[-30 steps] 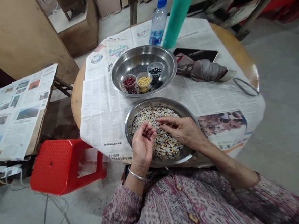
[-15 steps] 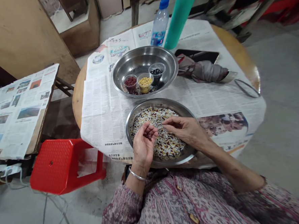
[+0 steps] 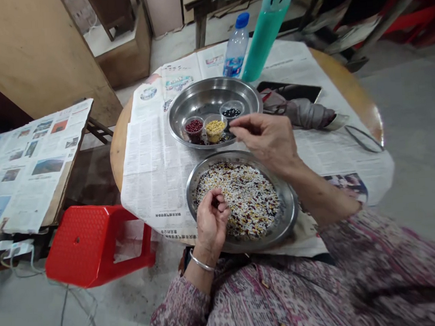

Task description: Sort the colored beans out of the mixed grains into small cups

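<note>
My left hand (image 3: pixel 212 215) is cupped with curled fingers around red beans (image 3: pixel 215 201), at the left of the near steel basin (image 3: pixel 293 212). White grains mixed with red, yellow and dark beans (image 3: pixel 247 198) cover that basin's bottom. My right hand (image 3: pixel 269 140) is raised over the gap between the two basins, thumb and forefinger pinched; what sits at the fingertips is too small to make out. Just beyond them, in the far steel basin (image 3: pixel 198 95), stand a cup of black beans (image 3: pixel 232 111), a cup of yellow beans (image 3: pixel 215 127) and a cup of red beans (image 3: pixel 193 127).
Newspaper (image 3: pixel 146 152) covers the round table. Behind the basins stand a water bottle (image 3: pixel 236 46) and a teal bottle (image 3: pixel 266 34). A folded umbrella (image 3: pixel 302 109) and a dark phone or tablet (image 3: pixel 309 92) lie to the right. A red stool (image 3: pixel 80 245) is at left.
My right hand has lifted from over the grain basin and moved away from me towards the cups. My left hand's fingers have curled further over the red beans.
</note>
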A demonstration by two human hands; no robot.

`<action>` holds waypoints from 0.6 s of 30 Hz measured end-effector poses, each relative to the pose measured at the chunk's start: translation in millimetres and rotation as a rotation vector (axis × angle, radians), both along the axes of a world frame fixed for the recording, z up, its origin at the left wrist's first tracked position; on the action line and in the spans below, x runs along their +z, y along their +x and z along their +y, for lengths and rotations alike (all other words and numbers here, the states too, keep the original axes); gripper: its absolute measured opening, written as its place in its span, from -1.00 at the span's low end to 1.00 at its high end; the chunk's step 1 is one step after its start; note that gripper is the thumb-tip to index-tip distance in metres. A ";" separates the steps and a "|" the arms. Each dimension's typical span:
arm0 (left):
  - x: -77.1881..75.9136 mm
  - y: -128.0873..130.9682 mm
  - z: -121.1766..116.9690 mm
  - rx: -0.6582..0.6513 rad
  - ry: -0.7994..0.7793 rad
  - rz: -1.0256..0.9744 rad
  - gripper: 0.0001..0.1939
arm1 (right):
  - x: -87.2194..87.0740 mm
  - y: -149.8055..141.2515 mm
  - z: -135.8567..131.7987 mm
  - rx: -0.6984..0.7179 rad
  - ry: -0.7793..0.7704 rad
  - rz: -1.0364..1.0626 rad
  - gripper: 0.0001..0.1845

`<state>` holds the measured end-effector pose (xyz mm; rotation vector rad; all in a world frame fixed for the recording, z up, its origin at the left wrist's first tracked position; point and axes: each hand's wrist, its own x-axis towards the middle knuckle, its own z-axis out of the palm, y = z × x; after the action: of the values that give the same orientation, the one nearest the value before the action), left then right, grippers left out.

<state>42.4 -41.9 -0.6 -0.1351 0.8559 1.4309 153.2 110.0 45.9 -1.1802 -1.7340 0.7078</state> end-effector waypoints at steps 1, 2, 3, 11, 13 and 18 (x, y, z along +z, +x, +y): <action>-0.2 -1.0 -0.8 -0.005 -0.002 -0.010 -0.84 | 3.1 -3.6 8.6 0.002 0.011 0.005 -0.76; -0.3 -1.7 -1.5 -0.011 -0.003 -0.022 -0.80 | 4.4 -5.2 14.5 -0.003 0.021 0.006 -0.73; -0.3 -1.9 -2.2 -0.019 0.000 -0.032 -0.75 | 4.0 -4.4 17.3 -0.009 0.023 0.001 -0.71; -0.4 0.2 -4.4 -0.095 0.058 0.005 -0.59 | -38.4 51.4 -26.6 0.077 -0.074 -0.357 -0.78; -0.3 0.3 -4.6 -0.086 0.058 0.015 -0.69 | -51.2 61.3 -35.3 0.100 -0.049 -0.497 -0.77; 0.0 1.4 -3.8 -0.045 0.065 0.023 -0.94 | -73.0 68.7 -41.6 0.151 0.062 -0.674 -0.71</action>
<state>43.8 -45.7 -0.6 -0.0499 0.8255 1.4187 221.9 68.4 -27.0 -1.3473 -2.4000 0.3472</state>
